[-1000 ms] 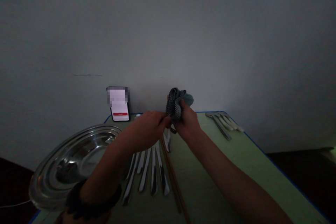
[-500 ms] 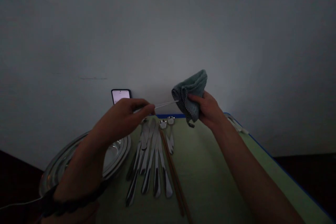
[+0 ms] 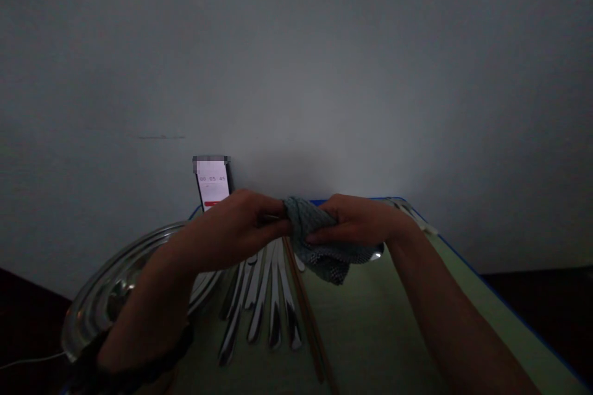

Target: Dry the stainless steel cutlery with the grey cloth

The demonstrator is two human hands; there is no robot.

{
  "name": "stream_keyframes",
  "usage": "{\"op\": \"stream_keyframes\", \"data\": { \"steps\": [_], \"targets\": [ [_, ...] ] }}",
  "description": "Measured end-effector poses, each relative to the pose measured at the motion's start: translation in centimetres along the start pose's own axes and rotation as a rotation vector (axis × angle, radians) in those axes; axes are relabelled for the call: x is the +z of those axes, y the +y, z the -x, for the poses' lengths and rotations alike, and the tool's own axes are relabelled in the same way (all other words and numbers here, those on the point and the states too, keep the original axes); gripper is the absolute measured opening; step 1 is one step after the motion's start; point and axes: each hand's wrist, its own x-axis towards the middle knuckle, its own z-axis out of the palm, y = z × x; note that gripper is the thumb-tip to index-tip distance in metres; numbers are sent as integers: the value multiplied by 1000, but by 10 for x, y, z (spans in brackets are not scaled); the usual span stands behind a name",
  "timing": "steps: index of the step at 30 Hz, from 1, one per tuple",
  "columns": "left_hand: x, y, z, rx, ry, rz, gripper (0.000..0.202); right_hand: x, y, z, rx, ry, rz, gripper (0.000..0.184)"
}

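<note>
A grey-green cloth (image 3: 324,259) with a checked edge is bunched between my two hands above the table. My right hand (image 3: 359,219) is closed around it, fingers and thumb pressing from both sides. At the cloth's left end, my left hand (image 3: 241,222) pinches a thin piece of metal cutlery, mostly hidden by the cloth and fingers. A shiny rounded metal end (image 3: 377,253) shows at the right of the cloth; whether it is a spoon or a handle I cannot tell. Below lie several metal table knives (image 3: 275,315) and a pair of brown chopsticks (image 3: 306,315).
A wide round metal dish (image 3: 76,321) stands at the left, partly behind my left forearm. A lit phone (image 3: 213,188) leans against the wall behind it. Pale utensils (image 3: 424,225) lie along the right edge of the green table (image 3: 370,327).
My right hand has lowered the cloth and moved left, wrapping it around the cutlery. My left hand has shifted slightly right and down, so both hands now meet at the cloth.
</note>
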Motion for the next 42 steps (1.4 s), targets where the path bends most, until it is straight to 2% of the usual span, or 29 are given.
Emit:
{"op": "stream_keyframes", "data": {
  "steps": [5,9,13,20,26,28,33,39,42],
  "targets": [
    [2,-5,-3,14,5,-33,29,4,-3,-8,-79,75,141,25],
    [-6,-17,6,-25,11,-56,34,-4,0,0,-3,9,104,26],
    [-12,-21,12,-73,56,-102,35,-13,6,11,35,31,13,26],
    [-19,-24,23,-158,143,-98,31,-19,17,21,69,185,100,25],
    [-18,-28,20,-221,249,-85,35,-12,25,15,-8,380,-179,39],
    [-17,-28,18,-210,266,-69,35,-13,26,13,-37,426,-165,39],
    [-13,-22,16,-152,236,-35,35,-16,22,10,-2,425,69,29],
    [-14,-27,18,-141,163,-74,37,-13,18,4,65,270,135,30],
    [-18,-32,24,-174,220,-43,37,-11,20,0,37,317,83,25]
  ]
}}
